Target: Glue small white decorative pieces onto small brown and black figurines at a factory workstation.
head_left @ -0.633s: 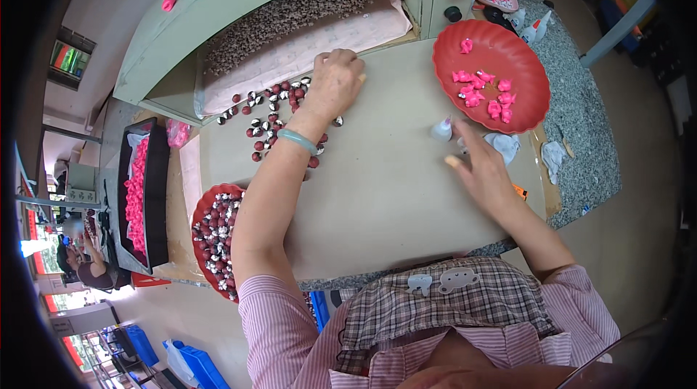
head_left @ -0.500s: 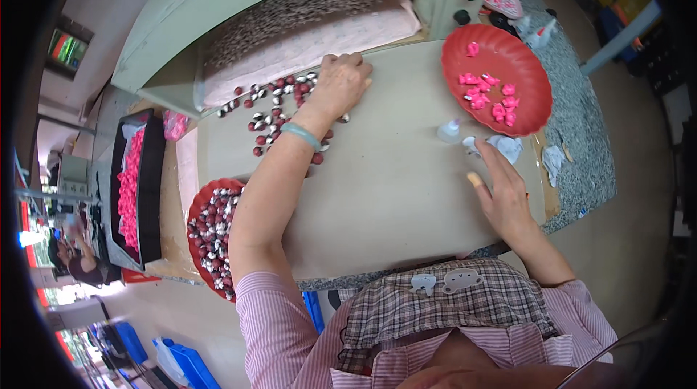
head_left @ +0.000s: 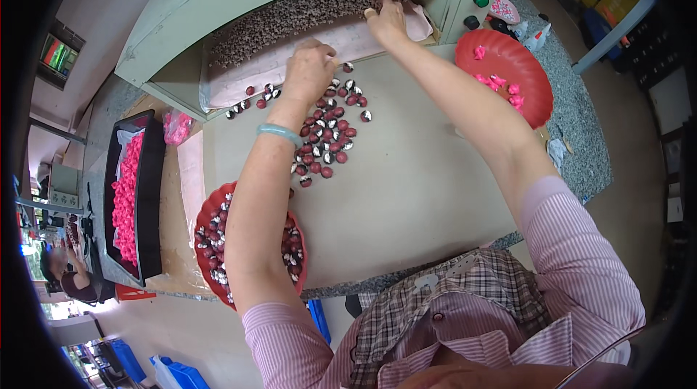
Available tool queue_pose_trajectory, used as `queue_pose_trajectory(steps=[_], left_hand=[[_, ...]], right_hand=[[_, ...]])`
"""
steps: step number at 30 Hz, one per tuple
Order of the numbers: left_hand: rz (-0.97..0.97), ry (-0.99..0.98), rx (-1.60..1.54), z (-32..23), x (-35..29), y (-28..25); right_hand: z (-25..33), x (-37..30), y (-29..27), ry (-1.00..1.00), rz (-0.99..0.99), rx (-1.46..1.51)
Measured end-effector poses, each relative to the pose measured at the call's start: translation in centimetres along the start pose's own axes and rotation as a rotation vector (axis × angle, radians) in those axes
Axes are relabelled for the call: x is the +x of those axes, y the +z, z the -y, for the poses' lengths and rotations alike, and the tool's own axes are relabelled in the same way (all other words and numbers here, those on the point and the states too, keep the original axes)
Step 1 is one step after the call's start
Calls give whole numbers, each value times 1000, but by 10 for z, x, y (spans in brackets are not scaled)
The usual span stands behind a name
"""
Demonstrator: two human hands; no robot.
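Indoors — balls [head_left: 335,147] on beige worktop [head_left: 406,185].

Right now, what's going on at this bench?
A person is working with both bare hands at a bench. The left hand is at the pink cloth, beside loose dark-red, black and white balls; whether it holds one is unclear. The right hand is in the green cabinet's opening, by small brown pieces. More balls fill a red scalloped bowl.
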State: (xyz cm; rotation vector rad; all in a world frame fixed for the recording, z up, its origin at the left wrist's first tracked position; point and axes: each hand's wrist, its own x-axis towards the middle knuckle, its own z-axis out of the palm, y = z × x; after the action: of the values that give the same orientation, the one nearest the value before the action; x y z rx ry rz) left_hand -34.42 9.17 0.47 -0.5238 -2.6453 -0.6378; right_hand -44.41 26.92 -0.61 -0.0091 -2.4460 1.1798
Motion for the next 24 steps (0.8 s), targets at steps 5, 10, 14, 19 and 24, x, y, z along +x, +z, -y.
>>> queue_pose_trajectory(steps=[5,10,14,19,24], left_hand=[[-110,-153,182,50,5,-11],[-58,-363,194,85,32,-1],[148,-559,178,82,58,25],[-147,-458,201,122,58,66],[-215,-512,110,105,70,86]], right_hand=[[-47,52,34,80,93,-443],[-64,81,73,132,-92,-371],[-89,114,72,-75,-148,-434],[-36,97,80,-91,234,-343],[-34,112,58,-470,34,-345]])
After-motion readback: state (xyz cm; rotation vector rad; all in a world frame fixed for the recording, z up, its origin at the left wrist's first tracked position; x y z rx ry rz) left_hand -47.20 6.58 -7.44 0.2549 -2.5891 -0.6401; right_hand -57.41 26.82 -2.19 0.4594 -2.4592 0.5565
